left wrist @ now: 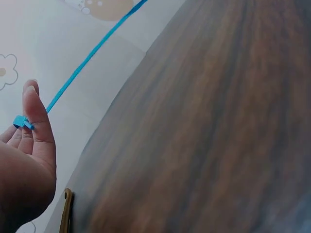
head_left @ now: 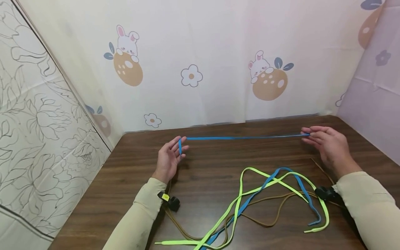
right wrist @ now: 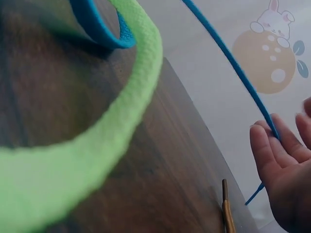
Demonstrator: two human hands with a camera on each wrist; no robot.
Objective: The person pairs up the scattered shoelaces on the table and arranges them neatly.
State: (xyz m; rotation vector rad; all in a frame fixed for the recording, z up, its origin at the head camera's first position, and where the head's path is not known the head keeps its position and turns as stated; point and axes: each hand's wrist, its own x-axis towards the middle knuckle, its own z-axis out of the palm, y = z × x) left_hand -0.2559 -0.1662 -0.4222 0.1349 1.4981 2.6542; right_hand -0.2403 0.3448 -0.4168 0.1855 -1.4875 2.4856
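"What's in hand?"

"A blue lace [head_left: 231,138], drawn taut above the table [head_left: 131,194]. The left hand [head_left: 167,161] grips it near one end, a short turn crossing the fingers; the right hand [head_left: 335,147] grips near the other (the tip pokes out below the palm in the right wrist view)."

"How do the right fingers pinch it?"

"Hard to say; that view cuts the hand off."

"And how far along?"

"Early, I'd judge. This lace is off the table and straight, with no knot along the stretch. The others seem yet to be handled: yellow-green lacing [head_left: 178,242], a second blue lace [head_left: 303,186] and brown cord [head_left: 265,225] lie loosely crossed."

"The surface, the room?"

"Dark wood grain, meeting a pale wall covering [head_left: 218,97] printed with rabbits and flowers. Line-drawn blooms fill the white covering [head_left: 43,139] at left."
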